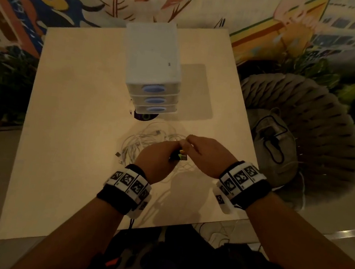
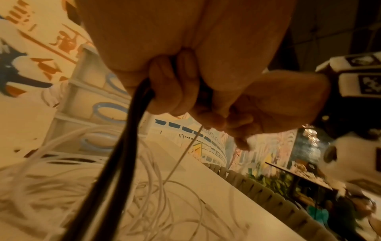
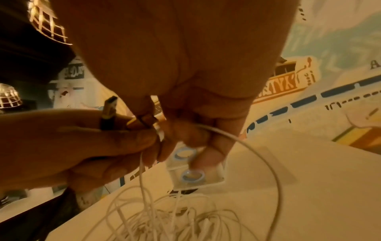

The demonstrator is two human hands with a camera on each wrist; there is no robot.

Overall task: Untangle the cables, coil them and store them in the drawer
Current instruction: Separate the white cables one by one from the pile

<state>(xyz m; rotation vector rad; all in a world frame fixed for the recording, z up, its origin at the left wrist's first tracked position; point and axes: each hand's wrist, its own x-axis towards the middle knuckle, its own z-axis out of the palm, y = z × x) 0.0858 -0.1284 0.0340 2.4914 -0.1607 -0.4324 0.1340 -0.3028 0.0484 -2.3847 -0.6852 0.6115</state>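
Note:
A tangle of white cables point(image 1: 147, 140) lies on the pale table point(image 1: 74, 123) in front of a white drawer unit point(image 1: 153, 66), whose three blue-handled drawers are all closed. Both hands meet just above the tangle. My left hand point(image 1: 176, 150) grips a bundle of black cable point(image 2: 123, 146); its USB plugs point(image 1: 178, 156) stick out of the fist, and one black plug point(image 3: 109, 110) points up. A thin white strand point(image 2: 181, 156) runs down from the fingers. My right hand point(image 1: 187, 143) pinches a white cable point(image 3: 257, 146) that arcs down into the pile.
A woven grey chair point(image 1: 318, 118) stands right of the table, holding a grey bag point(image 1: 283, 158) and a black cord point(image 1: 274, 144). A dark round object point(image 1: 144, 116) lies at the foot of the drawer unit. More wires hang below the table's near edge point(image 1: 216, 232).

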